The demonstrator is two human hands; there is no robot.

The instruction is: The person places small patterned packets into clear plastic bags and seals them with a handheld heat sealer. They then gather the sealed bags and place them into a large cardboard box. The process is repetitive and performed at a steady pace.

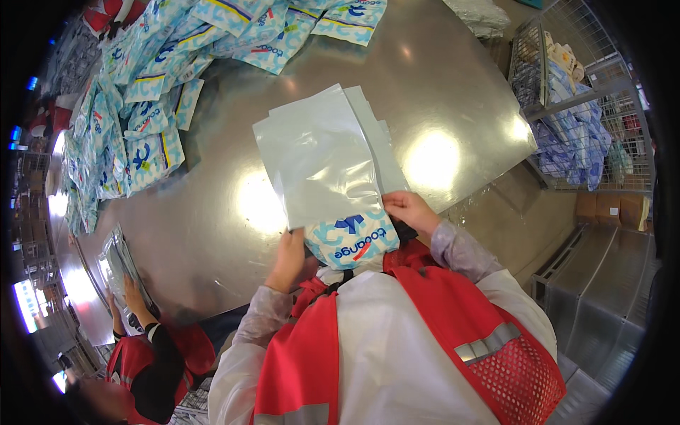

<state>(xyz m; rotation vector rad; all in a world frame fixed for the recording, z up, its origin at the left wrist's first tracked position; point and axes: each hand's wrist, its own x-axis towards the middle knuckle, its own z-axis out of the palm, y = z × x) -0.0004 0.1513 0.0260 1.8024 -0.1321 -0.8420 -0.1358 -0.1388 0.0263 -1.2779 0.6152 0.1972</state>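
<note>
A grey-white plastic mailer bag [324, 154] lies flat before me on top of several like it. At its near edge a blue and white printed soft package [356, 241] sits partly inside or under the bag; which one I cannot tell. My right hand [409, 210] pinches the bag's near right corner beside the package. At the near left corner, my left hand [289, 257] grips the bag edge, its fingertips partly hidden by the plastic.
A pile of similar printed packages [143, 106] covers the far left of the metal table [212, 234]. At left, a co-worker's hands [133, 297] touch a stack of plastic bags [118, 255]. Wire cages [589, 101] with packages stand at right, above metal boxes [600, 281].
</note>
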